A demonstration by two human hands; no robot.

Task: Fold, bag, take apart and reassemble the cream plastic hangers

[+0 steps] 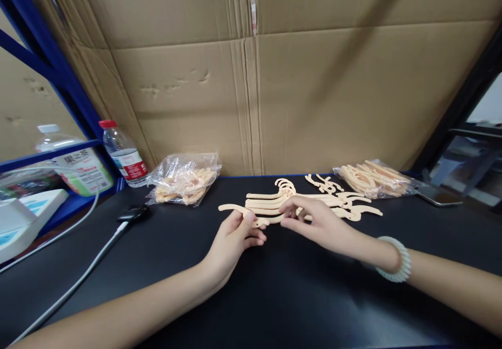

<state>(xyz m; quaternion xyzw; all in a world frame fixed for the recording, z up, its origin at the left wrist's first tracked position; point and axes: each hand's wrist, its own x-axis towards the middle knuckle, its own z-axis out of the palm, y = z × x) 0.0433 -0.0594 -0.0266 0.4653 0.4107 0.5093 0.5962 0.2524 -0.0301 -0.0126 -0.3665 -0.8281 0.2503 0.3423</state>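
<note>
My left hand (239, 229) pinches a beige curved hanger arm (231, 207) between thumb and fingers, its slim end pointing left. The piece's other end, with small holes, shows by my fingertips. My right hand (314, 218) is just right of it, fingers bent and apart, with nothing visible between them. Behind both hands lies a row of matching beige hanger arms (266, 203), side by side on the black table. Curved hooks (285, 186) stick up at the row's back, partly overlapping. My right hand covers the row's middle.
Small loose hooks (325, 184) lie behind the row. Clear bags of beige parts stand at the back left (186, 179) and back right (372, 178). A phone (439, 196) is at right. At left are a red-capped bottle (125, 155), a cabled black device (133, 213) and a power strip (35, 218).
</note>
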